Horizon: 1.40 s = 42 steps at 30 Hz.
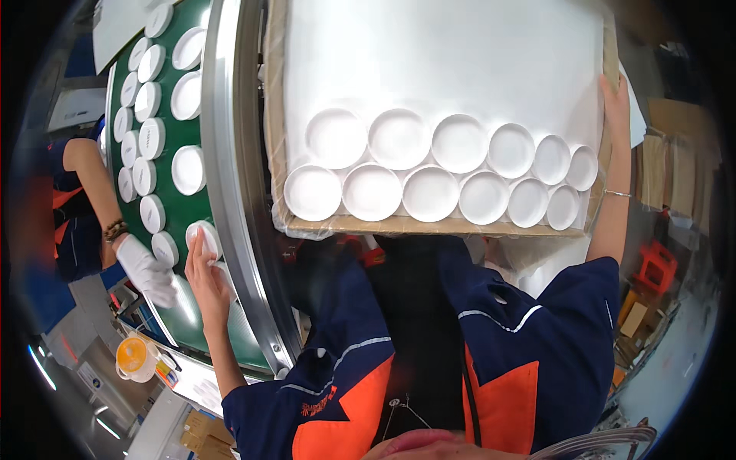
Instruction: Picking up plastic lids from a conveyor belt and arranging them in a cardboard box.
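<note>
On the green conveyor belt at left, my left hand reaches up with its fingers stretched out. Its fingertips touch a round white lid near the metal rail. Part of another pale round piece lies beside that palm, mostly hidden. My right hand grips the right edge of a large carton, some of its fingers out of sight behind the rim. Two rows of shallow white round lids sit inside the carton at its near side, over a smooth white surface.
Several white discs stand in columns along the belt. A co-worker's white-gloved hand is at the belt's left side. The metal rail runs between belt and carton. A red stool and cardboard are at right.
</note>
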Motion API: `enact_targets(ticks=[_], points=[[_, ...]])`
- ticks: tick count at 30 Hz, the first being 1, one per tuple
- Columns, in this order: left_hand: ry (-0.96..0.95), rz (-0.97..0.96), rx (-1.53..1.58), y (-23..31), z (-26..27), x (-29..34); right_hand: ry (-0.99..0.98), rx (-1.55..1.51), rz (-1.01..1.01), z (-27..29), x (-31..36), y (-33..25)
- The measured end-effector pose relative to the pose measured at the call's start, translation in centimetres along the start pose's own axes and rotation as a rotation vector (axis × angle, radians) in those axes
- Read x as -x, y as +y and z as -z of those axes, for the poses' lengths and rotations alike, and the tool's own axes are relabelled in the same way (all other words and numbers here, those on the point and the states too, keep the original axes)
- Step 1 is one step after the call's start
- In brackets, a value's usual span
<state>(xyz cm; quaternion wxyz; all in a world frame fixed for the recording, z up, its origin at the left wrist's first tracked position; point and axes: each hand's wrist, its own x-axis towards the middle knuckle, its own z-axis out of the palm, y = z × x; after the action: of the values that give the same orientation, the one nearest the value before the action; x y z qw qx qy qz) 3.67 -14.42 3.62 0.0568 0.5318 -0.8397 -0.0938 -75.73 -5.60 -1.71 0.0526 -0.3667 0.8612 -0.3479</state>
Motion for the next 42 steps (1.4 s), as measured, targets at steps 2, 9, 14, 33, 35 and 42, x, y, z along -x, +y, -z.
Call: enact_targets(ticks=[2, 9, 14, 33, 35, 42], points=[[-0.024, 0.008, 0.003, 0.1, -0.1, 0.0, -0.006, -0.071, -0.065, 0.6, 0.0, -0.4], [0.089, 0.011, 0.050, -1.0, -1.3, 1.2, -0.027, -0.270, -0.274, 0.5, -0.5, -2.1], [0.096, 0.000, 0.022, -0.1, -1.3, 1.2, -0.012, -0.239, -0.251, 0.4, -1.8, 0.4], [0.138, 0.039, -0.159, -1.4, 0.9, -1.0, 0.051, -0.526, -0.006, 0.2, 2.3, -4.7], [0.136, 0.126, -0.032, -0.7, 0.2, -3.3, 0.057, -0.554, -0.065, 0.2, 1.2, -3.8], [0.008, 0.204, 0.071, 0.3, 1.1, -6.9, 0.106, -0.551, -0.171, 0.4, 0.1, -2.5]])
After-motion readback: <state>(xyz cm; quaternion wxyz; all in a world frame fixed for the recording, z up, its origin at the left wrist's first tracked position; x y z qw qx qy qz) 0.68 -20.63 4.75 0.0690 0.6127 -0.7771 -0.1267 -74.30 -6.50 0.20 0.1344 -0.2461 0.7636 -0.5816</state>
